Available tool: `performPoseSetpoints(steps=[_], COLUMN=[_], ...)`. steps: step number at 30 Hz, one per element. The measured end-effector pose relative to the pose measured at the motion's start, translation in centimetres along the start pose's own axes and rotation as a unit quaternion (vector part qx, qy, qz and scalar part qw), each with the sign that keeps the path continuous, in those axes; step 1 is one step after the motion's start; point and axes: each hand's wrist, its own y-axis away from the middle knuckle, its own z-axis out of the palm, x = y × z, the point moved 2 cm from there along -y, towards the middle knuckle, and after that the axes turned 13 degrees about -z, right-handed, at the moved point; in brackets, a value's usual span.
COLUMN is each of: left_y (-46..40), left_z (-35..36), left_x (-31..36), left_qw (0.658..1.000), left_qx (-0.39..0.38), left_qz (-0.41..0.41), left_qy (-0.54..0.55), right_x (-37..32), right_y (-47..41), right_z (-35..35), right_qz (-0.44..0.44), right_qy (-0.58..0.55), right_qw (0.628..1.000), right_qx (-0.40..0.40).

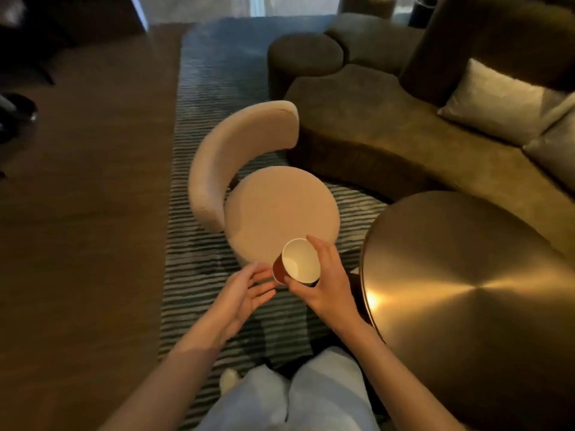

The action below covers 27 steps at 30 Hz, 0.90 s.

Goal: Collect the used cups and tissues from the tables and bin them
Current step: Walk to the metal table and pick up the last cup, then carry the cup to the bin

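Note:
A red paper cup (299, 260) with a white inside is tilted toward me, and its inside looks empty. My right hand (323, 281) grips it around the side, fingers curled round the wall. My left hand (245, 290) hovers just left of the cup with fingers straight and spread, palm facing it, holding nothing. Both hands are in front of the beige chair's seat. No tissues are in view.
A beige round chair (273, 209) with a curved backrest stands ahead on a striped rug (199, 237). A round brass-topped table (466, 306) is at my right. Beyond lies a brown sofa (389, 129) with pale cushions (497, 101). Wooden floor (81, 213) stretches to the left.

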Motion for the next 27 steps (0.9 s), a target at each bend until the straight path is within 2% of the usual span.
performPoseSetpoints(steps=[8, 12, 16, 21, 27], left_y=[6.8, 7.4, 7.1, 5.1, 2.1], left_z=[-16.5, -21.7, -26.6, -33.3, -41.5], left_x=[-0.3, 0.7, 3.4, 10.5, 25.6], left_qw=[0.970, 0.951, 0.924, 0.907, 0.916], left_qx=[0.002, -0.006, 0.022, 0.053, 0.073], left_qz=[0.029, 0.043, 0.047, 0.054, 0.065], left_qy=[0.241, 0.306, 0.378, 0.415, 0.390], right_x=[-11.3, -14.2, -16.2, -17.8, -20.4], right_y=[-2.8, -6.5, -11.5, -20.3, -35.5], right_z=[13.9, 18.7, 23.7, 31.7, 39.9], right_qz=[-0.141, -0.178, -0.193, -0.221, -0.211], right_qy=[-0.014, -0.032, -0.057, -0.083, -0.121], right_qw=[0.987, 0.972, 0.954, 0.937, 0.942], right_qx=[-0.078, -0.150, -0.224, -0.259, -0.231])
